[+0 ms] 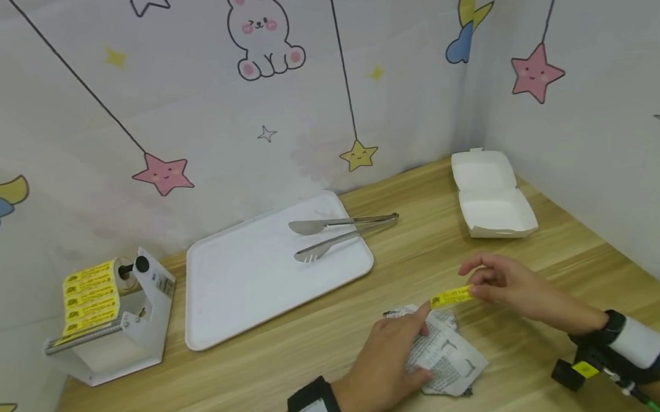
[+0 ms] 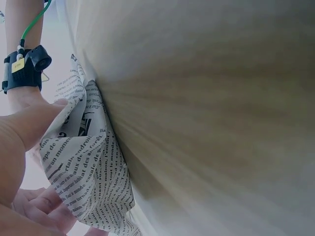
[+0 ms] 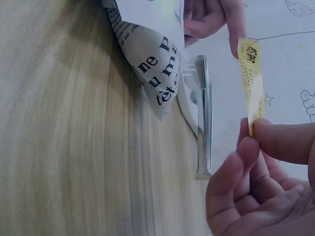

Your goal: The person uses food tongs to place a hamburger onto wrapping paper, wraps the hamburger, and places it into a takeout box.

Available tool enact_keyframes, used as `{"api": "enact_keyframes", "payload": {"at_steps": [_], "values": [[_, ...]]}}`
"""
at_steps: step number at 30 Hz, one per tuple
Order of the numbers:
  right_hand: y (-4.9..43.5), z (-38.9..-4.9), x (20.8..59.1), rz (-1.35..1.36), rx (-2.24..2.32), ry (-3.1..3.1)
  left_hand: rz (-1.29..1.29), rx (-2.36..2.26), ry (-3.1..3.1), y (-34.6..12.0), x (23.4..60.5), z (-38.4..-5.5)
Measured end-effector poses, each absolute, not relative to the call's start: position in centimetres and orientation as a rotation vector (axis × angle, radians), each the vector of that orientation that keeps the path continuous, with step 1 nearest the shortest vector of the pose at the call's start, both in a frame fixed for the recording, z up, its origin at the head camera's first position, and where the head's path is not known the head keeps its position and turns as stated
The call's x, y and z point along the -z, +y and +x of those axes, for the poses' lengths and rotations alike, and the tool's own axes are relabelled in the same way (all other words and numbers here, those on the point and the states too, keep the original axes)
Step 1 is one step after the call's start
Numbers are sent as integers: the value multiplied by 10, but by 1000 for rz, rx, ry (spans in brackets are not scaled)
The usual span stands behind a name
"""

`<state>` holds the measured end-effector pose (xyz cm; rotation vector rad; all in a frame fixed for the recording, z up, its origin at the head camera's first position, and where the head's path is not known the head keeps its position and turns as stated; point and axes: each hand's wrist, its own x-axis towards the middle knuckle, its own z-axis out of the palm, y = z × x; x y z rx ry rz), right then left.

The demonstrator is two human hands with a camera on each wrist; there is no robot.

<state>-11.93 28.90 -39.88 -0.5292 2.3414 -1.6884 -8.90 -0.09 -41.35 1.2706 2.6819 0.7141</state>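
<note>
A yellow printed sticker [image 1: 450,296] is stretched out above the table, its right end pinched between the thumb and finger of my right hand [image 1: 513,287]. The right wrist view shows the sticker [image 3: 252,83] as a narrow strip, with a fingertip of my left hand at its far end. My left hand [image 1: 381,357] holds a packet wrapped in newsprint paper [image 1: 447,357], thumb on one side and fingers on the other. In the left wrist view the folded newsprint [image 2: 88,167] shows between the thumb and fingers. What the paper encloses is hidden.
Steel tongs [image 1: 347,230] lie across the right side of a white tray [image 1: 245,283]. Behind my right hand stands an opened white takeaway box [image 1: 495,199]. At far left is a label dispenser [image 1: 152,324] with a roll of yellow stickers [image 1: 90,296].
</note>
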Motion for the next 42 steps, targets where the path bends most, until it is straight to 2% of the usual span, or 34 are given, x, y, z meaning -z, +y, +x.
{"api": "enact_keyframes", "payload": {"at_steps": [3, 9, 17, 28, 42], "values": [[292, -121, 398, -557, 1634, 2288, 1282, -692, 2681, -1, 413, -89], [288, -123, 395, -421, 1392, 2265, 1300, -694, 2701, -1, 414, -89], [291, -125, 395, -283, 1324, 2184, 1308, -759, 2689, 0, 414, -91], [265, -129, 397, -616, 1219, 2259, 1388, -703, 2693, -2, 414, -90], [249, -119, 400, -572, 1115, 2458, 1425, -637, 2708, -1, 412, -91]]}}
